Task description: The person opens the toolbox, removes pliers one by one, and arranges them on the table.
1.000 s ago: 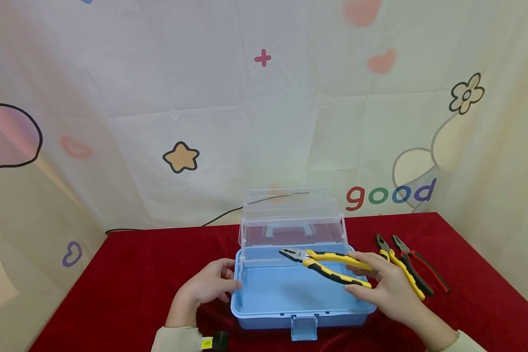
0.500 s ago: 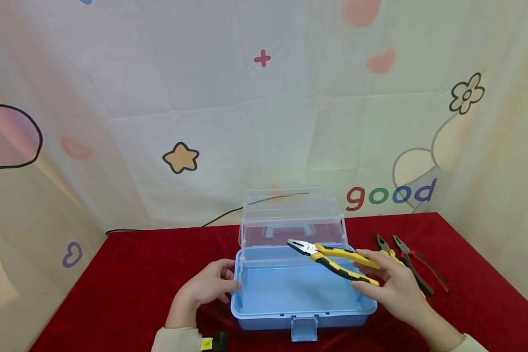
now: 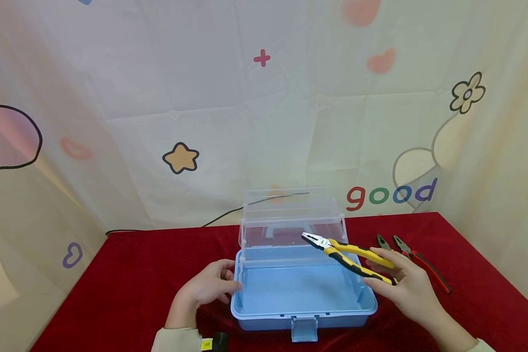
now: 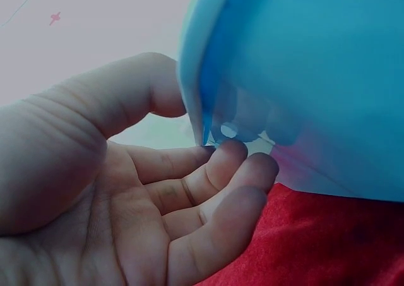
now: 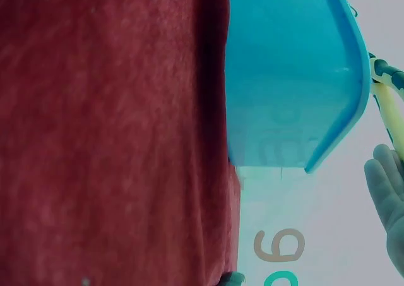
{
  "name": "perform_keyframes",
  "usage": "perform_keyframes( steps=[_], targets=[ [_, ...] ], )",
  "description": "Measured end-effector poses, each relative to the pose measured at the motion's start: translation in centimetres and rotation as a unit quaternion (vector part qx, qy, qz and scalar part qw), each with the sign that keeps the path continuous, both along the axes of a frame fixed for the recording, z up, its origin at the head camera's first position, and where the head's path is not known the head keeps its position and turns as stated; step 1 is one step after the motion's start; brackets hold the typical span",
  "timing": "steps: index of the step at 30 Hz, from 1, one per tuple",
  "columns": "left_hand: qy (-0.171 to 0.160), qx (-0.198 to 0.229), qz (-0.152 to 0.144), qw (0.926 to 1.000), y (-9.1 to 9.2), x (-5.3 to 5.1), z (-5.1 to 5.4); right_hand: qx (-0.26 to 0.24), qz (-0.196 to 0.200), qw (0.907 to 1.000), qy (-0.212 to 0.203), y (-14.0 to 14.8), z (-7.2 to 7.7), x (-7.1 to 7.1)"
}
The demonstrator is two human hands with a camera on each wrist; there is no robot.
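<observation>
A blue toolbox (image 3: 299,293) stands on the table with its clear lid (image 3: 292,215) raised; the bottom I can see inside is bare. My left hand (image 3: 209,282) pinches its left rim, thumb over the edge and curled fingers against the outer wall (image 4: 315,109). Above the box's right side, my right hand (image 3: 405,283) grips the spread handles of yellow-and-black pliers (image 3: 347,256). Their silver head points left and away. In the right wrist view only a bit of that hand (image 5: 388,191) and the handles show.
Two more pliers lie at the right, one red-and-black (image 3: 427,264), the other (image 3: 384,242) mostly hidden behind my right hand. A red cloth (image 3: 145,274) covers the table. Behind hangs a printed curtain (image 3: 229,122), with a black cable (image 3: 224,214) in front of it.
My right hand has moved right and slightly up with the pliers, from over the box's middle toward its right side. The left hand and the box have stayed put.
</observation>
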State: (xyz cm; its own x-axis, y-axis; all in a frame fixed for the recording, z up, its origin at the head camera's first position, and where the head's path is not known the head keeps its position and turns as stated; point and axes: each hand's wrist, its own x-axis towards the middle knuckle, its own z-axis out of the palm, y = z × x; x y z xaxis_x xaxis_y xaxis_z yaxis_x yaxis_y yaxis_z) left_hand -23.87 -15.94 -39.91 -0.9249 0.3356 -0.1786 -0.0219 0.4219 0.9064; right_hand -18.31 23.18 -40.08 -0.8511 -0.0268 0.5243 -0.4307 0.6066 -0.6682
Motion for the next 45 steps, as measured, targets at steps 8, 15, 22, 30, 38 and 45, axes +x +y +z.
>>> perform_keyframes(
  steps=[8, 15, 22, 30, 38, 45],
  targets=[
    [-0.001, 0.000, -0.002, 1.0000, -0.1, 0.0, 0.0, -0.007, -0.016, 0.9998, 0.010, 0.9, -0.2, 0.1],
    [0.001, 0.001, -0.003, 1.0000, 0.0, -0.1, 0.1, 0.008, -0.053, 0.9985, -0.014, 1.8, -0.2, 0.3],
    [0.004, -0.004, 0.001, 1.0000, 0.3, -0.1, 0.0, 0.018, -0.079, 0.9963, -0.029, 2.4, 0.4, 0.7],
    [0.009, 0.005, 0.011, 0.9999, 0.6, -0.1, 0.0, 0.019, -0.092, 0.9949, -0.037, 3.4, 0.5, 1.0],
    [0.011, 0.005, 0.021, 0.9997, 0.7, 0.0, 0.1, 0.017, -0.100, 0.9943, -0.034, 4.3, 0.2, 1.0],
    [0.015, 0.001, 0.026, 0.9996, 0.8, 0.2, 0.2, 0.017, -0.119, 0.9911, -0.057, 5.1, 0.1, 1.2]
  ],
)
